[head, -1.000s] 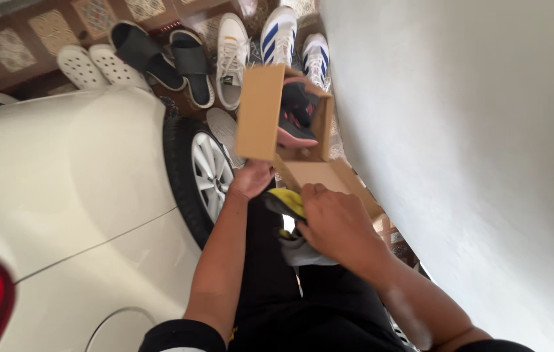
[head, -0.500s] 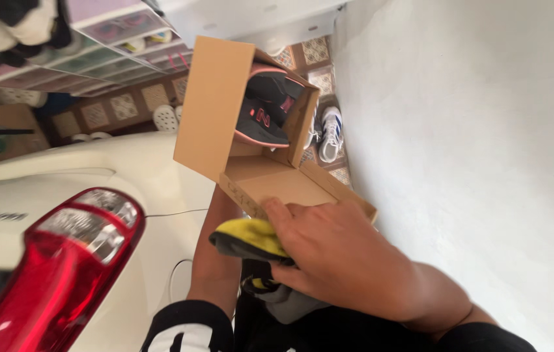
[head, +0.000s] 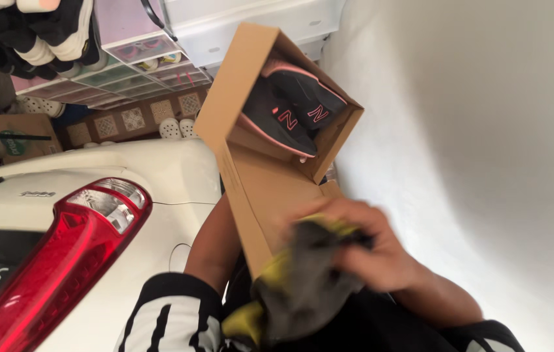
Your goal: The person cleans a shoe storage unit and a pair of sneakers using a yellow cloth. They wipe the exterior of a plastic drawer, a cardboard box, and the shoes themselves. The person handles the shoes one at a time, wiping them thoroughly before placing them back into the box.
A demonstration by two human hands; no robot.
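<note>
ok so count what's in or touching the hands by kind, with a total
cardboard shoe box: 1, open, propped up from below by the left arm; the left hand itself is hidden
dark shoes with pink trim: 2, inside the box
grey and yellow cloth: 1, gripped in the right hand, against the box lid
total: 4

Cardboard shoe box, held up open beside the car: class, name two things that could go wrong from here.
1. The cardboard shoe box is tilted with its lid open, so the dark sneakers might slide out.
2. The right hand is pressing a grey-and-yellow cloth on the lid; the box could swing against the white car.
</note>
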